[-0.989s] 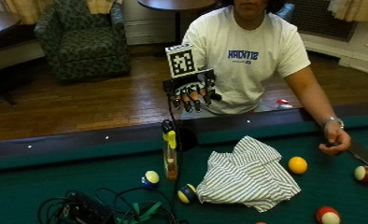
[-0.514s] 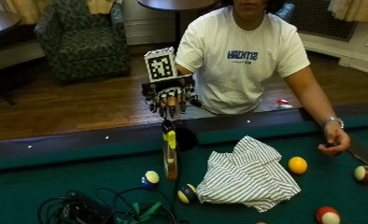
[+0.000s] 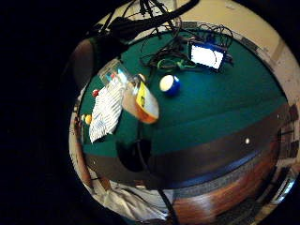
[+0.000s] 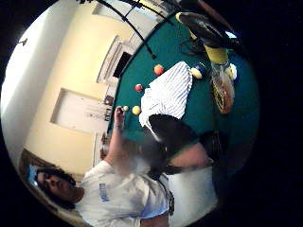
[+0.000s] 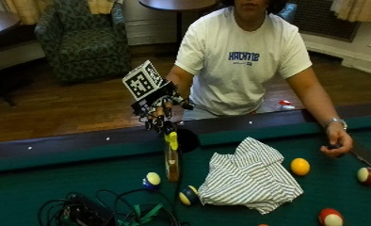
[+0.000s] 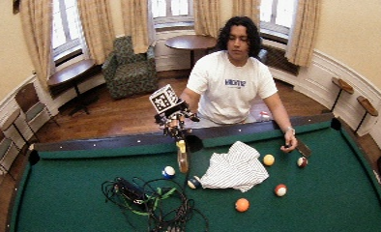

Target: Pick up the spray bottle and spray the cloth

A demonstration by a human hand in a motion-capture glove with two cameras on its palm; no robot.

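A slim spray bottle (image 5: pixel 172 164) with amber liquid and a yellow head stands upright on the green felt by the near rail. My gloved right hand (image 5: pixel 157 109) hangs just above its head, fingers (image 5: pixel 162 124) pointing down and relaxed, holding nothing; whether they touch the head I cannot tell. A crumpled white striped cloth (image 5: pixel 251 176) lies on the felt to the right of the bottle. In the palm views the bottle (image 3: pixel 140 101) and the cloth (image 3: pixel 105 110) lie side by side below the hand; the cloth (image 4: pixel 168 94) sits next to the bottle (image 4: pixel 222 87). The wide view shows the hand (image 6: pixel 173 118) over the bottle (image 6: pixel 183 159).
Billiard balls lie around: a blue-and-white one (image 5: pixel 151 179) left of the bottle, another (image 5: pixel 188 195) at the cloth's edge, an orange one (image 5: pixel 299 166) to the right. Tangled cables and a device (image 5: pixel 88 214) fill the front left. A side pocket (image 5: pixel 187 140) opens behind the bottle. The bare left hand (image 5: pixel 338 141) rests on the felt.
My right hand has moved left and down, from above the rail to just over the bottle's head. Bottle, cloth and balls have stayed put.
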